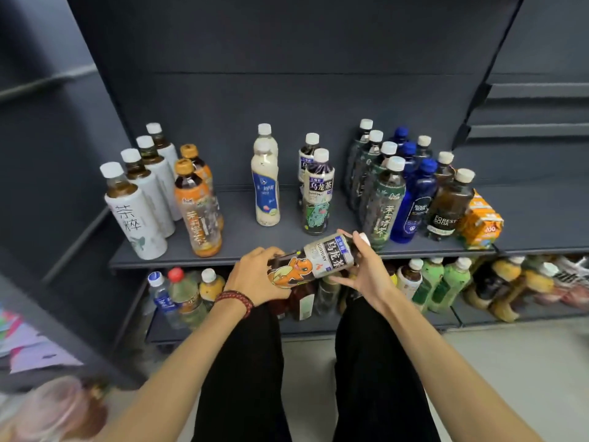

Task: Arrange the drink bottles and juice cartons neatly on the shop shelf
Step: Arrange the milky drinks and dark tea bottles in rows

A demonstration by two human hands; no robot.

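The held bottle point(314, 260) between the fingers point(264, 252) is being rendered fairly sharply under soft, even overhead light. Only faint shadows are being cast on the shelf point(242, 240) just beyond the fingers. Below them, the lower bottles point(446, 282) are being left dimmer. Far down-left of the fingers the corner is being smeared by blur, and uprights point(492, 63) far above are being bent by wide-angle distortion.

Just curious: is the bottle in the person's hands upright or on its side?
On its side: the bottle lies almost level, base in the left hand, cap end in the right hand.
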